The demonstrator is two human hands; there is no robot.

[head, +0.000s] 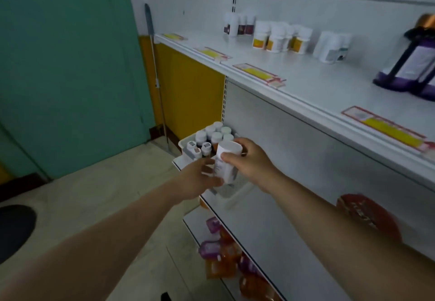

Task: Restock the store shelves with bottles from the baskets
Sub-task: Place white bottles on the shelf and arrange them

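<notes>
White store shelving fills the right side, where the right hand (253,163) grips a white bottle (226,161) above the basket (186,141), left hand (200,177) steadying its base with curled fingers, ready for lifting onto the upper shelf (306,81).

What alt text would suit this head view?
Both hands hold one white bottle above a white basket of bottles: right hand grips its top, left hand its base. The upper shelf carries more white bottles.
</notes>
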